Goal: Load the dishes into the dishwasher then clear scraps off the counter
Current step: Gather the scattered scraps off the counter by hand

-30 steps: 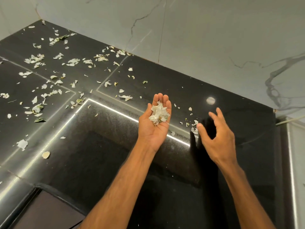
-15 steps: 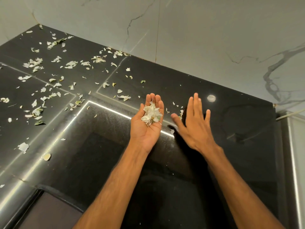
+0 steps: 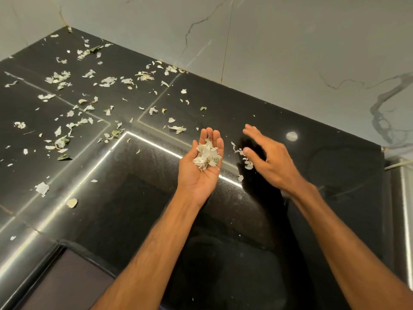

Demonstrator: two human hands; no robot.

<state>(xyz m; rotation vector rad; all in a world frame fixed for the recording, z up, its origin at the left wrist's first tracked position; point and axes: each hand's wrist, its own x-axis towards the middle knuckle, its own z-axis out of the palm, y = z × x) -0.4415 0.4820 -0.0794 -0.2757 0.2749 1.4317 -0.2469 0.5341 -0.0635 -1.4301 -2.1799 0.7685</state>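
Observation:
My left hand [image 3: 201, 173] is palm up and cupped over the black counter [image 3: 290, 113], holding a pile of white and green scraps [image 3: 206, 156]. My right hand [image 3: 268, 159] hovers just to its right, fingers spread and blurred, low over the counter surface. A few loose scraps [image 3: 243, 156] lie between the two hands, partly under my right thumb. Many more scraps [image 3: 73, 121] are scattered over the counter's left and back parts.
A marble-patterned wall [image 3: 290, 41] rises behind the counter. A bright light reflection [image 3: 156, 146] runs across the glossy surface. A dark lower panel [image 3: 67, 283] shows at the bottom left, and a pale edge with a cable [image 3: 400, 164] at the right.
My right hand has swept from flat beside my left hand out to the right, gathering scraps between the two hands. My left hand stays cupped with its pile.

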